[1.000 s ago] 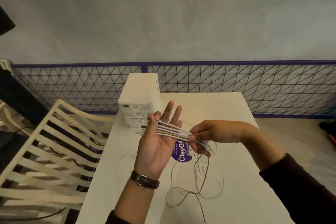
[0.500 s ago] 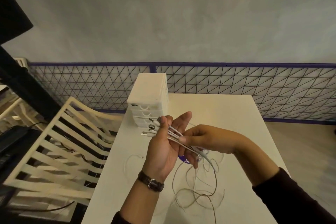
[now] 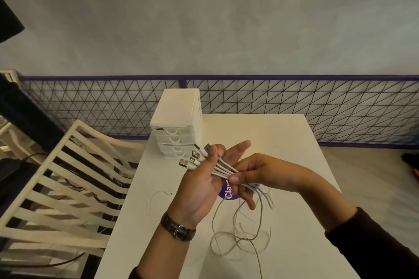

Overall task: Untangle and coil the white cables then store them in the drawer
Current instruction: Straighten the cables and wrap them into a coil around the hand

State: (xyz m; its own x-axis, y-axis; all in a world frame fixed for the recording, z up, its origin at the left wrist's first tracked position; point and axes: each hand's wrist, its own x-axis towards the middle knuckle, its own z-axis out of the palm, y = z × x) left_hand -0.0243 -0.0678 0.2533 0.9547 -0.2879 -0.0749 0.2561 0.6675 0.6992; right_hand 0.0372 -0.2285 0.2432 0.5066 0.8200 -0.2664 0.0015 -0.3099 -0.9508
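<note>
Bundle of thin white cables is held up over the white surface, plug ends fanned out to the left. The slack hangs off the right side and lies in loose tangled loops on the surface. Light, limp, smooth-jacketed stuff, I'd say: slides easily, kinks if yanked, loops likely to snag each other. Best hold is just behind the stiff metal USB plugs, then run the strands through the fingers.

Left hand, brown wristwatch on the wrist, is raised palm up with fingers mostly straight and the thumb clamped across the cables near the plugs. Right hand, forearm in from the right, has thumb and fingers pinched closed on the same strands just beside the left palm.

Small white plastic drawer unit stands behind on the surface; its drawers look closed. One more thin white cable lies apart, left of the hands.
</note>
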